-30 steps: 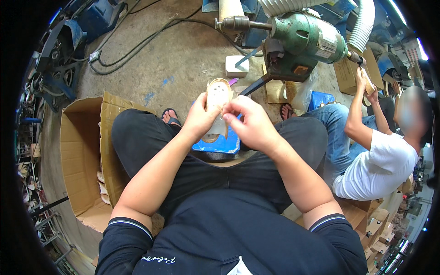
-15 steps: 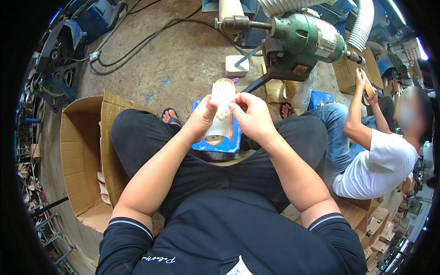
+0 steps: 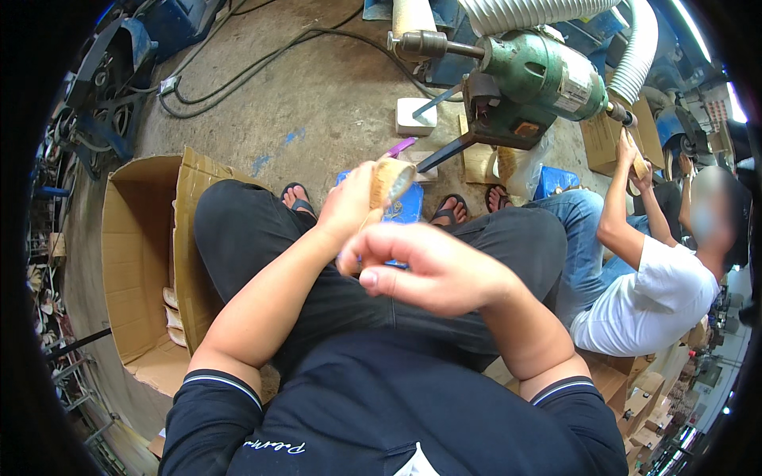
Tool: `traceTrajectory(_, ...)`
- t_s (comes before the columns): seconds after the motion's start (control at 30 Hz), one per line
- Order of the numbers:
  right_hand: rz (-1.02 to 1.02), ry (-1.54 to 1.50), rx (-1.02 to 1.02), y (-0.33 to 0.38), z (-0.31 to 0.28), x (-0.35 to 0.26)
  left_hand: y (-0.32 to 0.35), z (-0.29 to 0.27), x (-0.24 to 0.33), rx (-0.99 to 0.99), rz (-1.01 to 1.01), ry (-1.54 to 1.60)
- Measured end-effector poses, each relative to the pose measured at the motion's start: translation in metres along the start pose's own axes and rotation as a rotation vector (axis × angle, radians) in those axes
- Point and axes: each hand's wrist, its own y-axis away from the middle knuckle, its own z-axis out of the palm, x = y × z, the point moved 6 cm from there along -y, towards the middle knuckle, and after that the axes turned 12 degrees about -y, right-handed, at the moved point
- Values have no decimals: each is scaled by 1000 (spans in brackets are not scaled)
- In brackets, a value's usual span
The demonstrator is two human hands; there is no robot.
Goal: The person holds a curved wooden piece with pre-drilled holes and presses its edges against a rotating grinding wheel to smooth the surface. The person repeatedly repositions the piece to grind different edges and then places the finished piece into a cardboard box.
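Between the knees (image 3: 228, 218), left hand (image 3: 349, 202) around a half-hidden tan piece (image 3: 389, 184), right hand (image 3: 425, 270) blurred, its hold unclear.

The held piece (image 3: 385, 186) is tan with a greyish-white end. The motor (image 3: 544, 73) is green, the hose (image 3: 636, 49) pale grey, the block (image 3: 416, 117) white, the strip (image 3: 402, 147) purple. A white stripe rings each cuff of the near-black shirt (image 3: 361, 397). The trousers (image 3: 258, 234) are black, the co-worker's jeans (image 3: 577, 230) blue.
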Motion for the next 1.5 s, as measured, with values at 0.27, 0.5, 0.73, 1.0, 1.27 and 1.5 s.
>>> traceTrajectory(0.27, 350, -857, 683, 5, -146, 95, 32, -61, 49, 115, 500, -52)
traceTrajectory(0.5, 493, -939, 368, -11, -92, 146, 69, -118, 40, 280, 445, 67)
traceTrajectory(0.73, 486, -916, 348, -16, -83, 138, 129, -213, -23, 362, 130, 663)
traceTrajectory(1.0, 476, -867, 596, -12, -104, 154, 308, -322, -298, 1045, -674, 949)
traceTrajectory(1.27, 572, -634, 697, -7, -104, 178, 373, -132, -583, 1007, -1389, 975)
traceTrajectory(1.5, 666, -442, 875, 0, -95, 178, 375, -147, -581, 681, -1751, 164)
